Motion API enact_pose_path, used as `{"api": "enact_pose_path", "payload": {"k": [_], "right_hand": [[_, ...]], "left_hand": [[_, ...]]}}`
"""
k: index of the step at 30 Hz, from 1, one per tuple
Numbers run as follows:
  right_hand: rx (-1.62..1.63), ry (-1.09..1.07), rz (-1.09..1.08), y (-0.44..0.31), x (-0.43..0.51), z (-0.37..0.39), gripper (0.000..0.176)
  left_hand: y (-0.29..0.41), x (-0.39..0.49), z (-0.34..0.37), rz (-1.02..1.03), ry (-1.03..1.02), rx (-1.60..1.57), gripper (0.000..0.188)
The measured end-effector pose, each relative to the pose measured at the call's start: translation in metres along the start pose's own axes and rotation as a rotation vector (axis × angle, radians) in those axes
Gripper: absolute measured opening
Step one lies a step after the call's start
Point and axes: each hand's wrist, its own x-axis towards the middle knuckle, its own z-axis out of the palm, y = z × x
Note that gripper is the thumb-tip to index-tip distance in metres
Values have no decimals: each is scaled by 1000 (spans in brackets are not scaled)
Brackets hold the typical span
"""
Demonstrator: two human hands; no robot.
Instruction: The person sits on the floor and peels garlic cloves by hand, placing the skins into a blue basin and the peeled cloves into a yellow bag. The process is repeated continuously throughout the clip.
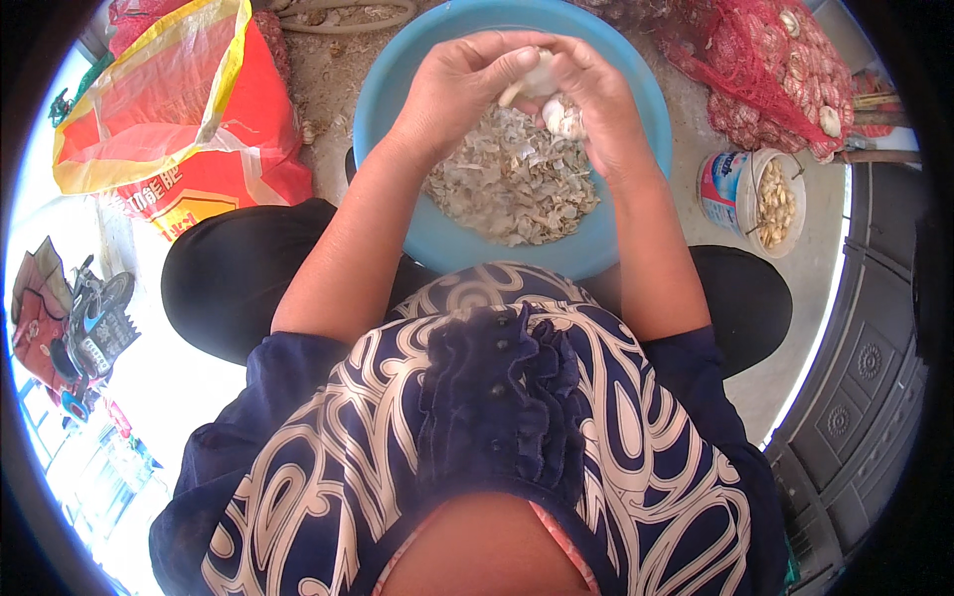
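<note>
Both of my hands meet over a light-blue plastic basin (381,89). My left hand (456,91) pinches a pale piece of garlic (534,82) between thumb and fingers, and the fingers of my right hand (607,100) touch it from the other side. Against the right palm rests a whitish garlic bulb (564,118), partly covered by the fingers. Below the hands, a heap of dry, papery garlic skins (522,190) covers the basin's bottom. The basin sits in front of me, between my knees.
A red mesh bag of garlic bulbs (790,74) lies at the upper right. Under it, a tilted white plastic pail (749,201) holds peeled cloves. At the left stands a red and yellow sack (261,127). A dark panelled door (857,357) borders the right side.
</note>
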Motion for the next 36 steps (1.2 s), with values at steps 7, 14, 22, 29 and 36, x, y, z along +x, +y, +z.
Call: {"api": "enact_pose_path", "payload": {"k": [7, 14, 22, 29, 36], "right_hand": [[136, 101, 53, 5, 1, 4, 31], [40, -2, -6, -4, -3, -1, 30], [188, 129, 32, 6, 0, 3, 28], [-29, 10, -27, -5, 1, -6, 29], [236, 35, 24, 8, 1, -4, 27]], "left_hand": [[-4, 1, 6, 152, -69, -2, 29], [4, 1, 2, 86, -8, -2, 23], [-2, 1, 1, 69, 3, 46, 37], [3, 0, 1, 91, -25, 117, 43], [6, -2, 1, 69, -43, 196, 47]]}}
